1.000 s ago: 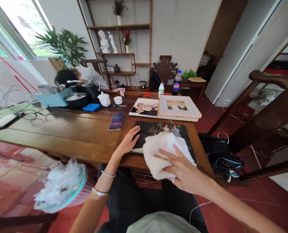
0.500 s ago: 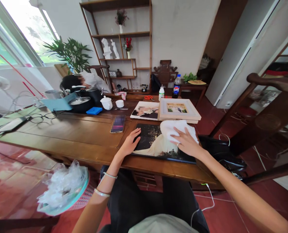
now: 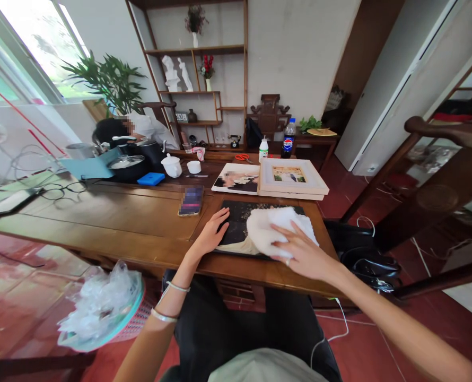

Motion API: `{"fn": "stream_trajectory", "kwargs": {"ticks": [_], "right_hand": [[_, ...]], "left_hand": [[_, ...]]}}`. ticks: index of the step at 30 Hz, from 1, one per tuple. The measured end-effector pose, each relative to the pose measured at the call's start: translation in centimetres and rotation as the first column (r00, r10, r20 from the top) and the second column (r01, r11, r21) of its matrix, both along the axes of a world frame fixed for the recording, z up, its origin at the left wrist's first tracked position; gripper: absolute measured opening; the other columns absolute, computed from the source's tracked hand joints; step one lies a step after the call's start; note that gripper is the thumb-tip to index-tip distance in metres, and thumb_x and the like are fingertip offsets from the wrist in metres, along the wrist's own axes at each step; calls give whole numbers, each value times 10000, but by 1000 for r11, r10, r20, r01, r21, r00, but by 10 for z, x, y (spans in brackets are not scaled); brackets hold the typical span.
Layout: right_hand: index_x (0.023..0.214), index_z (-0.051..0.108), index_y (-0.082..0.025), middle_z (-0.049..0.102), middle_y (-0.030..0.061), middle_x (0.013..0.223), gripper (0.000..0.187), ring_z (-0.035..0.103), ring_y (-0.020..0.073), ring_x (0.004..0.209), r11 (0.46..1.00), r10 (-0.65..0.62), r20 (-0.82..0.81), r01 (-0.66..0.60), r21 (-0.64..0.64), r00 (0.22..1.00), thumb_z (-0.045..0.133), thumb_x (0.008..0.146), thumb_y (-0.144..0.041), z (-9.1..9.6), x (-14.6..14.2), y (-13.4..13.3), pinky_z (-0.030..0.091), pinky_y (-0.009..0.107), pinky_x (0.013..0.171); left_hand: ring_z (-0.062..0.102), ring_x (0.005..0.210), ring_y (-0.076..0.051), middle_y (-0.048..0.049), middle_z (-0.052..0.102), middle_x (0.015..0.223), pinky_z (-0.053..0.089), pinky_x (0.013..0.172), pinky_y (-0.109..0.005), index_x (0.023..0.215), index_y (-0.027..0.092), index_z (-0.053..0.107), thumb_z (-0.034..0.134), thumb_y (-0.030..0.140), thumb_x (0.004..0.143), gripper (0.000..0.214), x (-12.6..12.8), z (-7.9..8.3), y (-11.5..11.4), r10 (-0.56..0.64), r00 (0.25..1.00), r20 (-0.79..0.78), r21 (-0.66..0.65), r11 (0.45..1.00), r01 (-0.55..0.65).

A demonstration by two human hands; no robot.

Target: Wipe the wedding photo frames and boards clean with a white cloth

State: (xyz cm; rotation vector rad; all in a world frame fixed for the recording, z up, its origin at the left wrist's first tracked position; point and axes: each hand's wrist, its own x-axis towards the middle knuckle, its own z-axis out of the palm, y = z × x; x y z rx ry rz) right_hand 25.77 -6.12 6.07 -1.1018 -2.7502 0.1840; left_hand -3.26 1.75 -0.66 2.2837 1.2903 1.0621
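From the head view, your left hand [image 3: 212, 233] lies flat and open on the left edge of the dark photo print [image 3: 239, 215], gripping nothing. Your right hand [image 3: 303, 254] presses the white cloth [image 3: 268, 228] onto it with splayed fingers. The print sits near the table [image 3: 120, 217] front edge, with a phone [image 3: 191, 200] just left and bare wood beyond. The basket [image 3: 130, 318] on the floor holds crumpled plastic [image 3: 96, 302].

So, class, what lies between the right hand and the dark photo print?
A white cloth, bunched under the right hand and spread over the dark photo print, seen in the head view.
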Motion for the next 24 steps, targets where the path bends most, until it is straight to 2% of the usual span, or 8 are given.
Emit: {"fn": "stream_trajectory", "kwargs": {"ticks": [4,6,9,14,17,20,24], "right_hand": [[1208,554,-250,472,80,1362,351,238,246,1353,988,-134,6,133,78,991,417,886,-234,-3,-16,65,96,609,1054],[1251,519,-252,463,83,1369,391,227,271,1353,974,-206,20,203,99,978,419,873,-224,-4,-29,81,106,652,1023],[1254,519,-259,390,67,1423,424,190,299,1359,968,-231,21,227,106,973,427,844,-207,-7,-51,71,106,688,994],[1197,576,-256,322,46,1462,402,139,288,1373,1000,0,24,-1,28,1000,482,807,-228,-5,-71,3,42,640,1037],[1175,589,-241,340,43,1452,393,162,259,1372,996,88,-3,-88,-27,996,498,793,-225,0,-65,-16,40,582,1072],[1162,591,-255,451,39,1384,433,215,227,1360,997,58,-23,-59,-45,998,480,760,-140,3,-48,4,89,541,1084],[1210,559,-226,519,86,1316,443,254,258,1343,988,-154,-23,154,30,988,448,791,-133,-1,-35,53,139,583,1053]], "left_hand": [[393,1300,-210,-116,461,1375,286,1101,-427,1244,152,526,402,318,893,408,0,2,0,0,1000,14,-13,1000,0],[396,1298,-213,-122,467,1369,289,1100,-426,1239,145,531,404,320,891,409,0,3,-1,-3,1000,20,-13,1000,3],[398,1297,-215,-111,469,1370,292,1097,-435,1244,161,527,412,312,886,406,0,4,-1,-4,1000,28,-10,1000,4],[399,1295,-221,-95,475,1366,298,1092,-444,1246,184,530,412,286,876,402,-1,3,0,-33,998,59,-14,999,34],[401,1294,-226,-108,472,1367,303,1091,-436,1235,171,542,413,285,870,404,-2,3,1,-56,996,73,-20,998,57],[406,1290,-221,-106,475,1365,290,1097,-432,1231,166,544,412,305,875,404,-2,2,2,-23,997,73,-27,999,25],[398,1296,-208,-89,481,1363,273,1107,-423,1238,178,536,421,335,874,413,0,0,3,2,995,103,-47,999,3]]}}
